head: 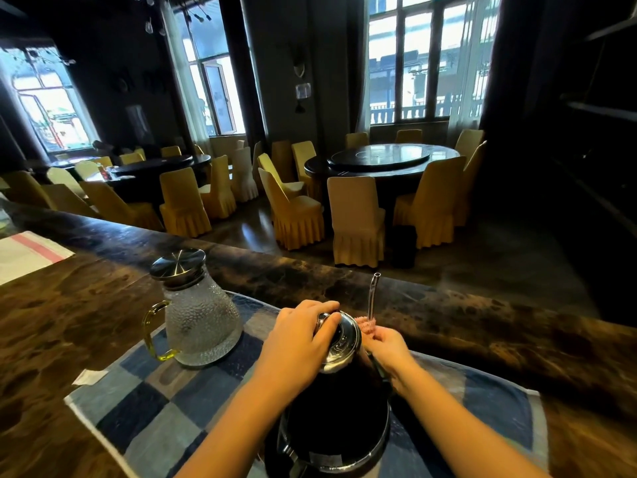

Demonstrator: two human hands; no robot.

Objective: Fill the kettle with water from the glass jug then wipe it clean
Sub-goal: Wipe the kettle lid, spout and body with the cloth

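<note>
Nearest the wearer, below both grips, the kettle (337, 408) stands upright on the checked mat (165, 401), its dark body rising to a polished kettle lid (341, 339).

The left grip (300, 339) is clamped on the kettle lid, fingers curled over the top. Judged purpose: to steady the kettle and hold the lid shut while the other side is rubbed.

The right grip (387, 350) is closed on a pink cloth (367, 324), which is pinched in the fingers and pressed against the far right side of the lid. The wiping step appears to be in hand.

Just beyond the right grip, a thin upright tube (373, 294) rises from behind the cloth. Its base is hidden, so its attachment cannot be determined.

To the left of the left grip, near but not touching, the glass jug (201, 319) stands upright on the same mat with its steel lid (177, 263) on. It is set clear of the wiping area. Its water level cannot be read through the textured glass.

The mat lies on the dark tabletop (69, 322), presumably to catch drips. Far left of both grips lies a white cloth with a red stripe (27, 251).

Beyond the tabletop edge stand a round dining table (389, 160) and yellow-covered chairs (356, 219).
</note>
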